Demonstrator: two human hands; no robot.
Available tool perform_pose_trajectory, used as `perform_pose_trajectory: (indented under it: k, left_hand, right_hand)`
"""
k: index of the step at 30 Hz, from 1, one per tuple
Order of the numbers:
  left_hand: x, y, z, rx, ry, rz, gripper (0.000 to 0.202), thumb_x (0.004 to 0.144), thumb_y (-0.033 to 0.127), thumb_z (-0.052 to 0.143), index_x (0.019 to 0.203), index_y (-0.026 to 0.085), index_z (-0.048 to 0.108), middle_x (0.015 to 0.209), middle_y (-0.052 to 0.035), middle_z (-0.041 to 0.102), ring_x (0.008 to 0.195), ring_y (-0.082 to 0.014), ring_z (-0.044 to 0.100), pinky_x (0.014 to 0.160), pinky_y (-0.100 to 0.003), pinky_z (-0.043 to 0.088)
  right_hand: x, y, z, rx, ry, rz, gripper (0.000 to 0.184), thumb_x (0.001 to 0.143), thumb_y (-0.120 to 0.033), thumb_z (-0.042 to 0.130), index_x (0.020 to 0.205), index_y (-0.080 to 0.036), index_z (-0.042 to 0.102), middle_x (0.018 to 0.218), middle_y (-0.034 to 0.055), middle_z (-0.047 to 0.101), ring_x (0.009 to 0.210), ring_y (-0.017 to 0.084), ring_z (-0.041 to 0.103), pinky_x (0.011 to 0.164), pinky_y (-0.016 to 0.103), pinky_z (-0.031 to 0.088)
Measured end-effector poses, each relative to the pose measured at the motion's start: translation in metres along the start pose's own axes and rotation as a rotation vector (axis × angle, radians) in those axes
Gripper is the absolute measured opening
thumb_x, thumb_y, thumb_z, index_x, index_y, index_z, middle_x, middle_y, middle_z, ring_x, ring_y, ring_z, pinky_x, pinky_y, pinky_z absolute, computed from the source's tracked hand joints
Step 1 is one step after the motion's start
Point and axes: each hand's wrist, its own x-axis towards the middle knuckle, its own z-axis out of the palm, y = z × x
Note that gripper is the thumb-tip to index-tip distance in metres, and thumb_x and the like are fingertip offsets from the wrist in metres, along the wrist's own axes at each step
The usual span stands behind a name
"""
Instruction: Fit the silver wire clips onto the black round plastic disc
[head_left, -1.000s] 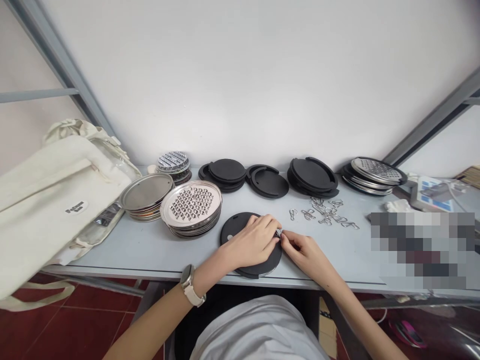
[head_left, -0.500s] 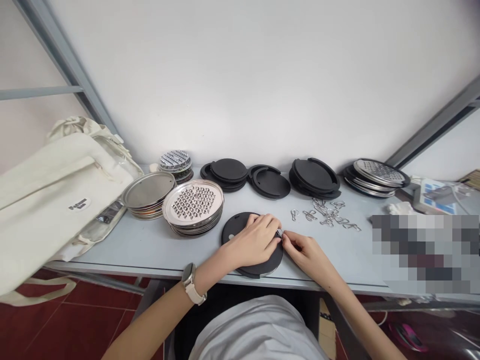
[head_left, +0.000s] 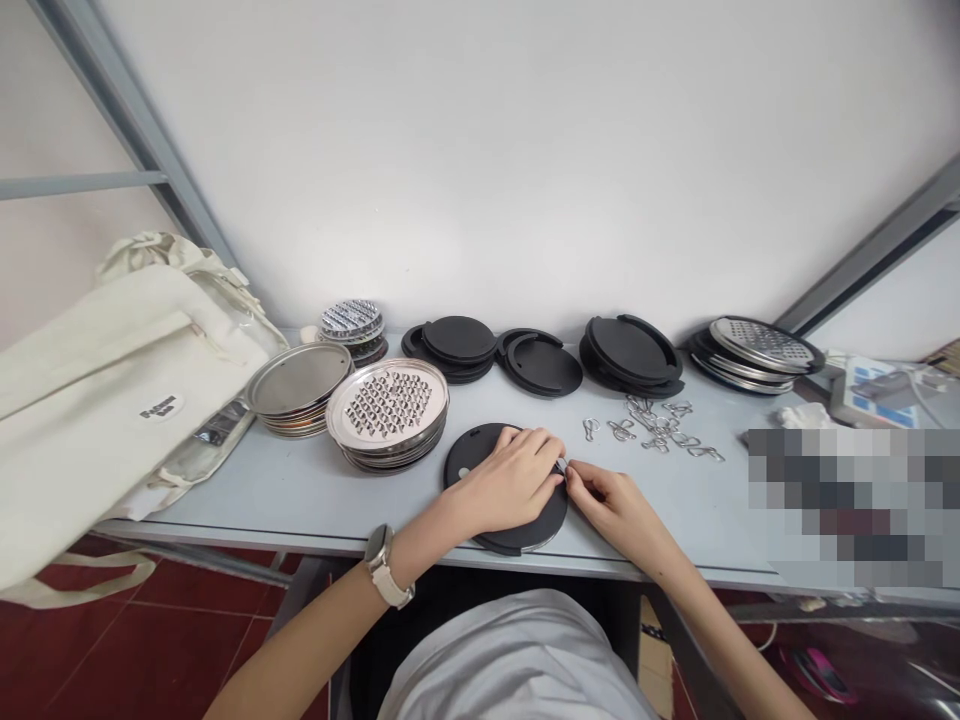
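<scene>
A black round disc (head_left: 466, 483) with a thin metallic rim at its lower right lies near the table's front edge. My left hand (head_left: 517, 475) presses down on it, fingers curled over its right part and hiding much of the surface. At the disc's right edge, my right hand (head_left: 600, 492) pinches a small metal clip (head_left: 561, 465) between thumb and forefinger. The left fingertips are close beside this clip; whether they touch it I cannot tell. Several loose wire clips (head_left: 660, 425) lie behind my right hand. A stack of round metal grater plates (head_left: 387, 405) stands to the left of the disc.
Plain metal discs (head_left: 298, 380) are stacked at the left, beside a cream bag (head_left: 112, 360). Along the wall are smaller grater discs (head_left: 351, 320), black discs (head_left: 457, 340), black ring-edged holders (head_left: 634, 350) and a grater-topped stack (head_left: 761, 345). A blurred patch (head_left: 847, 500) covers the right side.
</scene>
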Motion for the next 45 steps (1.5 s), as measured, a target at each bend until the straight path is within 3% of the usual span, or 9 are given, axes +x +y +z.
perform_pose_trajectory:
  k: [45]
  left_hand:
    - [-0.0005, -0.0003, 0.0007, 0.034, -0.026, 0.018, 0.013, 0.098, 0.019, 0.037, 0.109, 0.016, 0.044, 0.111, -0.0087, 0.053, 0.105, -0.0221, 0.049, 0.090, -0.035, 0.037]
  right_hand:
    - [-0.0008, -0.0003, -0.0010, 0.036, -0.038, 0.023, 0.035, 0.094, -0.037, 0.035, 0.064, -0.020, 0.031, 0.059, -0.0052, 0.029, 0.055, 0.011, 0.029, 0.052, 0.024, 0.024]
